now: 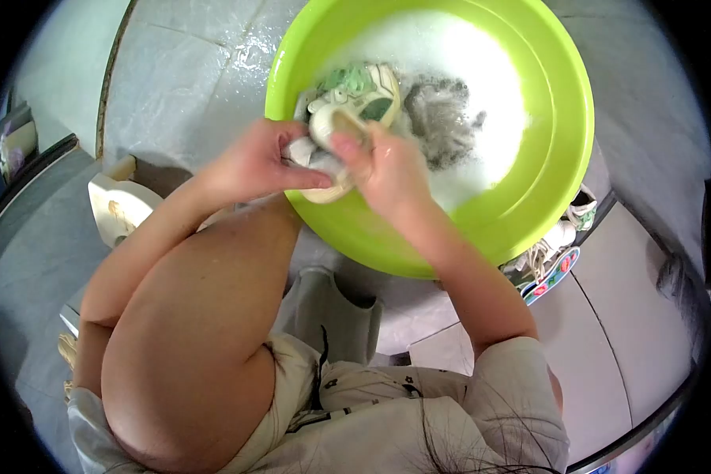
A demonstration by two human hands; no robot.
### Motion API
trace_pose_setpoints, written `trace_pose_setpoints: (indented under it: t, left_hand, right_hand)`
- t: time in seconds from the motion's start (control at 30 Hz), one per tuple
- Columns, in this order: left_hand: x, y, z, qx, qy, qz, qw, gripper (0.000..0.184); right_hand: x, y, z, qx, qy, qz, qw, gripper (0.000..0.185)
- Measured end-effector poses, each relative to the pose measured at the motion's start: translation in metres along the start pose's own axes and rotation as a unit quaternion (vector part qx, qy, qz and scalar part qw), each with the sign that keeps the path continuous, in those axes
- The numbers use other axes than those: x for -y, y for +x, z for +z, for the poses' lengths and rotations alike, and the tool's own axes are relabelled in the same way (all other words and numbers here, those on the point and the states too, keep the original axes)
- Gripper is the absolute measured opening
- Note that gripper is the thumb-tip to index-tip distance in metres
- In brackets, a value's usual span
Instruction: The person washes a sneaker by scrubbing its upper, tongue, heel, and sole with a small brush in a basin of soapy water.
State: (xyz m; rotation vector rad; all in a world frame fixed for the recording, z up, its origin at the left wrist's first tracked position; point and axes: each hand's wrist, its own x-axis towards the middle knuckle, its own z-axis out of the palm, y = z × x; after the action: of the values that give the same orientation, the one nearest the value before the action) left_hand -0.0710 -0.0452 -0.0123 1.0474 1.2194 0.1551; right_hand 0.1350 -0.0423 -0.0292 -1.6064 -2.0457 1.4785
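Over the near left rim of a lime-green basin (565, 158), my left hand (253, 162) is closed around a pale shoe (328, 188). My right hand (391, 170) grips what looks like a cream oval scrub brush (336, 125), held against or just above that shoe; motion blur and the fingers hide the contact. Just beyond the hands, a white and green sneaker (379, 99) leans inside the basin's left side. White suds and water (482, 95) lie in the basin, with a dark grey dirty patch (442, 122) in the foam.
Right of the basin, more shoes (557, 241) and a sole with a blue and red pattern (553, 276) rest on the floor. A white plastic piece (122, 205) stands at left. A grey stool-like thing (332, 312) is between my legs. The floor tiles (186, 71) are wet.
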Motion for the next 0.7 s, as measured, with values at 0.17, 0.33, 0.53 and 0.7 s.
trace_pose_setpoints:
  t: [0.17, 0.33, 0.53, 0.7]
  left_hand:
    - [0.000, 0.000, 0.007, -0.027, -0.051, 0.063, 0.996, 0.036]
    - [-0.003, 0.001, 0.007, -0.005, -0.057, -0.017, 0.998, 0.038]
    - [0.003, 0.002, 0.006, -0.035, -0.020, 0.041, 0.998, 0.040]
    - [0.006, 0.006, 0.013, -0.014, 0.009, -0.021, 1.000, 0.040]
  right_hand:
    - [-0.004, -0.003, -0.002, 0.005, 0.008, 0.009, 1.000, 0.073]
    - [-0.022, 0.005, -0.007, -0.004, -0.022, 0.043, 0.999, 0.072]
    - [-0.014, 0.004, 0.002, 0.004, -0.017, -0.006, 1.000, 0.070]
    - [-0.057, 0.044, -0.013, 0.022, -0.067, 0.082, 0.994, 0.075]
